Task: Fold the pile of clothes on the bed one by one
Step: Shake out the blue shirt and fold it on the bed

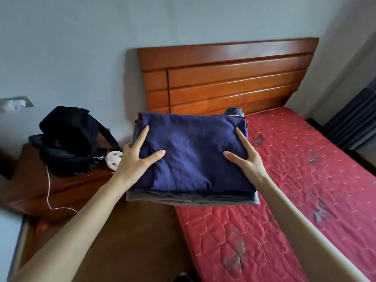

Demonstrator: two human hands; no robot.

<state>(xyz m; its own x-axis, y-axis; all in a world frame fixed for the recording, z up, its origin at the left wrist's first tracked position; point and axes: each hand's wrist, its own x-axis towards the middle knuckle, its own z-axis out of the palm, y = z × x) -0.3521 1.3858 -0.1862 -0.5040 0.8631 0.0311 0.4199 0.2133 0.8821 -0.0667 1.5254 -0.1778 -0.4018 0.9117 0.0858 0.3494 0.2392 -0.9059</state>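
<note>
At the far left a black backpack (69,139) is sitting on a wooden nightstand (30,188), with a crumpled white cloth (114,158) lying just beside it. Next to that, the left hand (133,159) is pressing on the left edge of a folded navy garment (195,153), thumb and forefinger spread apart on top while the other fingers are curling down the side, so its grip is bracketing the fabric rather than pinching it. That garment is lying on top of a stack of folded clothes (189,199) at the head corner of the red quilted mattress (305,180), just in front of the wooden headboard (223,78). The right hand (247,159) is mirroring the left on the opposite edge, fingers splayed and flat. This looks like squaring a finished piece onto the stack; no unfolded clothes are showing, so the next move probably calls for releasing and checking for remaining items.
</note>
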